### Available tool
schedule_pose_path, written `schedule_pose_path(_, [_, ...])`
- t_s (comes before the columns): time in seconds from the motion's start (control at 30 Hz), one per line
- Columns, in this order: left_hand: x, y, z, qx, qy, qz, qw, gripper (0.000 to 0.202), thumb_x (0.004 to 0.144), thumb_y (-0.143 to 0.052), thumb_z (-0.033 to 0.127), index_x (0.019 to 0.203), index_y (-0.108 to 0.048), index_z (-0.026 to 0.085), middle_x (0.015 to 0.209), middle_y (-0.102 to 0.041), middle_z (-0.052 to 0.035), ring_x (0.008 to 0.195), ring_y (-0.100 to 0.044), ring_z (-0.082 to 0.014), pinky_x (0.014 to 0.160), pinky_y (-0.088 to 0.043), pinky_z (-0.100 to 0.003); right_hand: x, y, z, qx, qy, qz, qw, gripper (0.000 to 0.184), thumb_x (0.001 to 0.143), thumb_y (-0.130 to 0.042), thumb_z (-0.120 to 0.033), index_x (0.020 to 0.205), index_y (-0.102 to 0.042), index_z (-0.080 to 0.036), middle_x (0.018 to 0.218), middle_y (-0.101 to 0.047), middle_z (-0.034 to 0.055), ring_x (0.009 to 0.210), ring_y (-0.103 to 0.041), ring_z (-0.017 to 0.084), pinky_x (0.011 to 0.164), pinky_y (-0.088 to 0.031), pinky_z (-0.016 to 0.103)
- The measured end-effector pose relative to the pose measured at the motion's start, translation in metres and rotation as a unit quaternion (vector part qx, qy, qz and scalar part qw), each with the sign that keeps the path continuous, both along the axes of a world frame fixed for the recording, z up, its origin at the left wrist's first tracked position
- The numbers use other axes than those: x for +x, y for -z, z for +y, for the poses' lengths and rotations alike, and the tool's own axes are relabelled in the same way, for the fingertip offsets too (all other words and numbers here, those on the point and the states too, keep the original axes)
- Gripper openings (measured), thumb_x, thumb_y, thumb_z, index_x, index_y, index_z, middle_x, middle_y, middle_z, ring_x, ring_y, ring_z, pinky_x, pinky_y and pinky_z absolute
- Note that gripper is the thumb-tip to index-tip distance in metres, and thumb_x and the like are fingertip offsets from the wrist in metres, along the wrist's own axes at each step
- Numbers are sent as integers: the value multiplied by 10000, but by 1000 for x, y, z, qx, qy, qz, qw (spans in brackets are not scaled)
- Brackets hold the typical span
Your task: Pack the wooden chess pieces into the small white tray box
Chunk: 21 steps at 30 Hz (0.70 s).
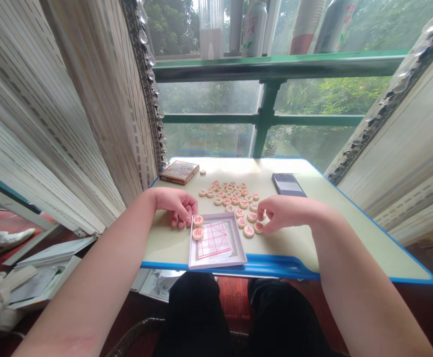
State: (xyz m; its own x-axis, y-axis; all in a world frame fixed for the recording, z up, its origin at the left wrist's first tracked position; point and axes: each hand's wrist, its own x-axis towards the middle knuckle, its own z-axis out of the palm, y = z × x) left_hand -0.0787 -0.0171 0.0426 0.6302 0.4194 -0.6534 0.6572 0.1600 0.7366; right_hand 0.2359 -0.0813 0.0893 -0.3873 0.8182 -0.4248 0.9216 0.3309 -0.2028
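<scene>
A shallow white box (241, 244) stands at the table's near edge. Inside lie a folded sheet with a red grid (214, 240) and two round xiangqi pieces, one marked 帥 (197, 220) and one marked 相 (197, 233). My left hand (177, 204) is curled at the box's upper left corner, thumb against its rim; some fingertips are hidden. To the right, my right hand (285, 212) has thumb and fingers closed around a red-marked xiangqi piece (258, 227) on the table. Several more pieces (235, 200) lie spread beyond the box, many with red characters.
A brown flat box (179, 172) lies at the far left of the table, with a lone piece (202, 172) beside it. The phone (288, 184) rests at the far right. Curtains (90, 89) hang on both sides; a green window rail (276, 67) runs behind.
</scene>
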Motion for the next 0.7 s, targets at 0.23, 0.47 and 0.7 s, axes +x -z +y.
schedule_pose_path(0.23, [-1,2,3,-8,7,-5,1000,322,620,-796,252,849,-589,163,759,-714,-18,636,-671,-153,482,-512,-209,-5,3,0,-15,28,-12,999,378,596,-655,-468,894,-696,-240,791,-651,33,649,-565,180,517,-346,262])
schedule_pose_path(0.47, [1,3,3,-1,3,10,1000,309,625,-791,260,828,-582,160,726,-704,-12,602,-668,-141,471,-512,-200,-4,3,0,4,12,17,1000,271,633,-617,-406,804,-688,-208,754,-625,40,624,-523,160,506,-301,255])
schedule_pose_path(0.7, [4,3,4,8,11,8,1000,325,592,-809,270,801,-588,155,716,-701,-13,579,-658,-134,443,-506,-195,-32,1,-21,78,-104,160,978,199,687,-581,-326,807,-657,-186,602,-536,-12,521,-428,101,492,-274,225])
